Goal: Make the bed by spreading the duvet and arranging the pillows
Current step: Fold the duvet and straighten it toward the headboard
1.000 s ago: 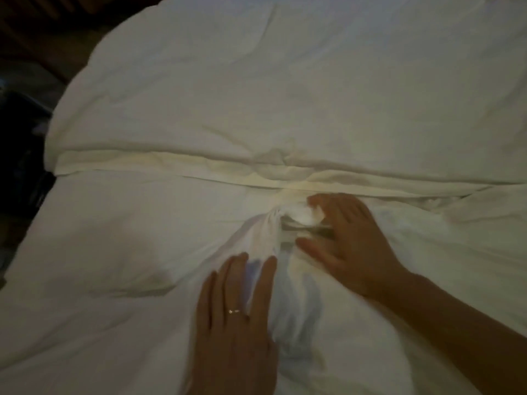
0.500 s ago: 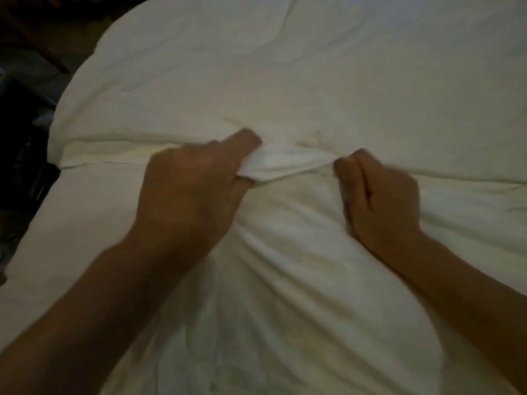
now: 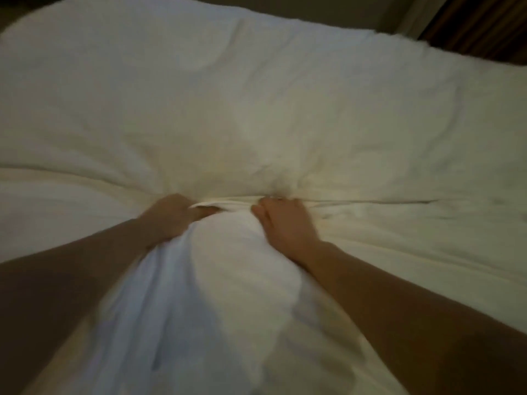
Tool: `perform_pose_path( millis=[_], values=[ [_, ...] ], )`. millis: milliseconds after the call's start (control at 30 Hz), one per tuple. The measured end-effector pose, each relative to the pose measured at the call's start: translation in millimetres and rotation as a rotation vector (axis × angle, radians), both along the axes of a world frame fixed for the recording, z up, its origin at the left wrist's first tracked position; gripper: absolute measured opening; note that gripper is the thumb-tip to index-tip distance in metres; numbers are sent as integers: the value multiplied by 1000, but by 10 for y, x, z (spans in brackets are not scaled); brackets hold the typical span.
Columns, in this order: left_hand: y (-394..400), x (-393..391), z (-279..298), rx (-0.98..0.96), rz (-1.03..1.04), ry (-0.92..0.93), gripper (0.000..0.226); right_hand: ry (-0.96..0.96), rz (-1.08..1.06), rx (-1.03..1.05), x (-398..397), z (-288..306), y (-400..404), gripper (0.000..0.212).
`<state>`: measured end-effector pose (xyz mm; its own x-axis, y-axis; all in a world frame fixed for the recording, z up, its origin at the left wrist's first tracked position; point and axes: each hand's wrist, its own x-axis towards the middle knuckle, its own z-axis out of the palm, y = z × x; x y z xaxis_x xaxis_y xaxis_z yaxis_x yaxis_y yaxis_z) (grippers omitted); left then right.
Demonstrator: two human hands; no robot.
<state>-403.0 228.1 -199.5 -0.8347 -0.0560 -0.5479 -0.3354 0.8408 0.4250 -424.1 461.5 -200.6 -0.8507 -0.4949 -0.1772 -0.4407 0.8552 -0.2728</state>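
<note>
Change: both hands have pushed farther up the bed than half a second ago; more of the far bedding shows.
Left hand: fingers curled round a bunched fold of the white duvet.
Duvet: humped between the forearms, its gathered edge at the crease against the pillow.
Right hand: fingertips curled down, gripping the same edge.
Curtain: dark, far right corner.
Writing: none legible.

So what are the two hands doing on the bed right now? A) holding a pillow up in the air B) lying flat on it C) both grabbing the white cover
C: the left hand and the right hand both curl their fingers into a bunched fold of the white cover.
</note>
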Motion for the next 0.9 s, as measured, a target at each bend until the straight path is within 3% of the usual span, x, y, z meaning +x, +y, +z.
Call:
perform_pose_path(
  millis=[100,167,233,267,333,467,533,700,900],
  values=[
    [65,27,164,-98,-82,-6,58,95,51,-97,28,289,437,37],
    [188,124,178,-214,-99,319,54,257,-100,34,-94,449,1113,47],
    [556,260,245,-279,-113,572,52,171,-266,313,-144,557,1745,69],
    [781,287,288,-291,-139,558,57,73,-306,366,-142,573,1961,74],
    [1143,271,368,-308,-193,553,64,41,-337,257,-167,569,2126,63],
    [1070,-19,476,-236,10,599,59,470,-399,49,-320,804,2131,62],
    [995,-94,393,-235,31,602,63,549,-375,57,-387,645,2156,57],
    [1200,-100,-61,-347,136,441,60,348,-437,137,-489,-114,1994,42],
    [1176,-238,57,-270,24,337,55,300,-400,126,-536,-166,2111,45]
  ],
)
